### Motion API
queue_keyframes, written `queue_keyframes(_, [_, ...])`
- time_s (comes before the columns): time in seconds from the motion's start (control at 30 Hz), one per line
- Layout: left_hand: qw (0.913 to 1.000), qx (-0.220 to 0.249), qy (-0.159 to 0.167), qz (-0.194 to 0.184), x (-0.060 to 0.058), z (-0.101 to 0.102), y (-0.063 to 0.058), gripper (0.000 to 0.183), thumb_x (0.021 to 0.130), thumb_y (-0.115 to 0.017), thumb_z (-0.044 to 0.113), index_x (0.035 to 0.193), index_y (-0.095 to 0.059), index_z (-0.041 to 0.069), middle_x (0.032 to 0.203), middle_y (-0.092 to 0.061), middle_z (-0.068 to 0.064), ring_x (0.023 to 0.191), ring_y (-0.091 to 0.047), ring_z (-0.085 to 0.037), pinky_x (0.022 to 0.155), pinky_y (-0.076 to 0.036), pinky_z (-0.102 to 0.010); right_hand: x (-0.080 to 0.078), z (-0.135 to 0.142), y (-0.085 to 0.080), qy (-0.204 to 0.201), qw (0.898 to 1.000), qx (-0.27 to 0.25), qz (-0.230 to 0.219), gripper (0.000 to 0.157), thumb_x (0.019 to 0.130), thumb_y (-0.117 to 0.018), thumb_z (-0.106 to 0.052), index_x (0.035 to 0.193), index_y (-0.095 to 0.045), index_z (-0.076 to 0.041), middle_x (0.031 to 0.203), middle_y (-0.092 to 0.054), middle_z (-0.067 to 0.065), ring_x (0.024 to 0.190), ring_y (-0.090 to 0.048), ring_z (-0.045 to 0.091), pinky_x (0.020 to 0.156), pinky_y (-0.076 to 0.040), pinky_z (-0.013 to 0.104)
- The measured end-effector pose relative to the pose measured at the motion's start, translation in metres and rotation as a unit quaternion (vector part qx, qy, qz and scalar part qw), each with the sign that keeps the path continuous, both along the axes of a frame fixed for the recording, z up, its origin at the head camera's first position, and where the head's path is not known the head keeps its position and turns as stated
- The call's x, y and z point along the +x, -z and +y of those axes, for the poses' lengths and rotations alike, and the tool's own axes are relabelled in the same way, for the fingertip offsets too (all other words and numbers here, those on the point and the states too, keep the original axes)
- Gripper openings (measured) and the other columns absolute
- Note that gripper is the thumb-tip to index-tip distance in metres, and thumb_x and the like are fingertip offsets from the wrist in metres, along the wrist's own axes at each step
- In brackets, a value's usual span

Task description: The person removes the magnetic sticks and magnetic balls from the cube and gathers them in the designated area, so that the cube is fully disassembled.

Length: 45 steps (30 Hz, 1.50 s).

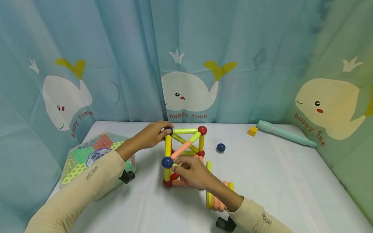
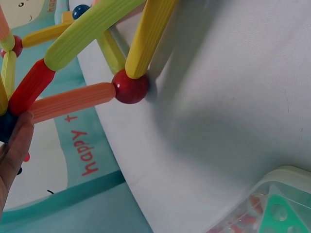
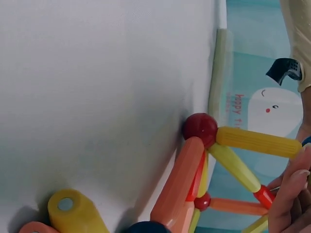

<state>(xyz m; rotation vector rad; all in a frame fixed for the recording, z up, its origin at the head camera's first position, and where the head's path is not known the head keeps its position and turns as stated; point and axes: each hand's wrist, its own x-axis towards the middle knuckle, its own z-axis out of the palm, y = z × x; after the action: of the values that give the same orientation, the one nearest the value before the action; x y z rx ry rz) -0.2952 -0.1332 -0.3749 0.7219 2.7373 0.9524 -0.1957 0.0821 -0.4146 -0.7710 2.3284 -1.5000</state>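
A box-like frame of magnetic rods and balls stands on the table, with red balls (image 1: 202, 130) at several corners. My left hand (image 1: 153, 134) holds the blue ball (image 2: 7, 127) at the upper back left corner, its fingers against the ball. At the upper front left corner sits another blue ball (image 1: 167, 162). My right hand (image 1: 193, 172) is beside it and pinches a yellow-green rod (image 1: 175, 164), of which only a short end shows at the ball. A pink and yellow-green diagonal (image 1: 187, 145) crosses the top of the frame.
Several loose pink and yellow rods (image 1: 216, 202) lie under and beside the right forearm. A loose blue ball (image 1: 221, 147), a yellow cube (image 1: 252, 131) and a teal tube-shaped thing (image 1: 286, 134) lie further back. A clear lidded box (image 1: 81, 142) sits below the left forearm.
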Motion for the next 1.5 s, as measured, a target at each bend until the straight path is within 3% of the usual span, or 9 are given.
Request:
queue_keyframes(0.1, [1.0000,0.002,-0.002,-0.001,0.000,-0.001,0.000,0.032,0.108,-0.048,0.022,0.134,-0.057,0.006,0.116,-0.064,-0.012,0.098,-0.069,-0.021,0.084,-0.060,-0.033,0.000,0.001,-0.001,-0.011,1.000,-0.007,-0.014,0.018,0.100,-0.060,-0.019,0.106,-0.070,-0.005,0.062,-0.059,0.011,0.046,-0.050,0.014,0.045,-0.044,0.024])
queue_keyframes(0.37, [1.0000,0.002,-0.002,0.001,0.000,0.000,0.002,0.031,0.108,-0.047,0.021,0.133,-0.058,0.006,0.117,-0.063,-0.012,0.097,-0.069,-0.020,0.085,-0.060,-0.033,0.004,0.000,0.001,-0.035,0.999,-0.004,-0.033,0.017,0.102,-0.058,-0.017,0.106,-0.065,-0.002,0.062,-0.055,0.007,0.048,-0.049,0.013,0.048,-0.045,0.025])
queue_keyframes(0.57, [1.0000,0.001,0.000,-0.001,-0.001,0.001,0.003,0.031,0.108,-0.048,0.021,0.134,-0.057,0.006,0.118,-0.063,-0.012,0.097,-0.069,-0.021,0.086,-0.060,-0.034,0.005,0.009,0.003,-0.073,0.996,0.029,-0.034,0.020,0.103,-0.059,-0.024,0.114,-0.063,-0.008,0.082,-0.071,0.014,0.059,-0.060,0.015,0.058,-0.056,0.033])
queue_keyframes(0.77, [1.0000,-0.004,-0.003,-0.006,0.000,0.001,0.004,0.032,0.108,-0.048,0.022,0.135,-0.057,0.007,0.118,-0.064,-0.012,0.097,-0.069,-0.020,0.085,-0.060,-0.033,-0.002,0.046,0.002,-0.061,0.997,0.028,-0.041,0.024,0.106,-0.052,-0.018,0.129,-0.053,-0.013,0.091,-0.071,0.016,0.056,-0.055,0.027,0.053,-0.047,0.026])
queue_keyframes(0.93, [0.9999,-0.006,-0.005,-0.007,0.001,0.001,0.001,0.033,0.108,-0.047,0.022,0.135,-0.057,0.007,0.118,-0.063,-0.012,0.098,-0.069,-0.021,0.085,-0.060,-0.033,-0.016,0.092,0.004,-0.003,0.996,0.049,-0.068,0.033,0.102,-0.057,-0.012,0.134,-0.051,-0.008,0.104,-0.067,0.026,0.066,-0.061,0.027,0.061,-0.054,0.032])
queue_keyframes(1.1, [0.9999,-0.008,-0.006,-0.009,0.001,0.000,0.000,0.032,0.108,-0.047,0.021,0.135,-0.057,0.007,0.118,-0.063,-0.011,0.098,-0.068,-0.019,0.085,-0.059,-0.032,-0.030,0.131,0.011,0.034,0.988,0.088,-0.120,0.055,0.096,-0.063,-0.007,0.146,-0.042,-0.001,0.117,-0.063,0.025,0.081,-0.068,0.023,0.072,-0.060,0.037])
queue_keyframes(1.2, [0.9999,-0.011,-0.007,-0.008,0.001,-0.001,0.001,0.032,0.108,-0.047,0.021,0.135,-0.057,0.007,0.116,-0.064,-0.011,0.096,-0.067,-0.019,0.084,-0.059,-0.031,-0.039,0.143,0.018,0.042,0.983,0.120,-0.133,0.061,0.094,-0.066,-0.006,0.147,-0.039,0.006,0.109,-0.068,0.021,0.080,-0.071,0.021,0.074,-0.061,0.035])
queue_keyframes(1.33, [0.9999,-0.011,-0.008,-0.007,0.000,0.000,0.002,0.032,0.108,-0.048,0.021,0.135,-0.057,0.007,0.116,-0.064,-0.011,0.095,-0.066,-0.019,0.083,-0.059,-0.031,-0.049,0.147,0.026,0.051,0.975,0.186,-0.111,0.061,0.092,-0.072,-0.013,0.141,-0.045,0.009,0.090,-0.073,0.013,0.071,-0.070,0.019,0.068,-0.061,0.032])
queue_keyframes(1.5, [0.9999,-0.012,-0.005,-0.004,-0.001,0.002,0.002,0.032,0.108,-0.048,0.022,0.135,-0.057,0.008,0.117,-0.064,-0.011,0.096,-0.067,-0.019,0.084,-0.059,-0.032,-0.064,0.141,0.037,0.050,0.953,0.289,-0.073,0.057,0.089,-0.078,-0.024,0.136,-0.053,-0.001,0.082,-0.069,0.005,0.057,-0.062,0.014,0.057,-0.054,0.027])
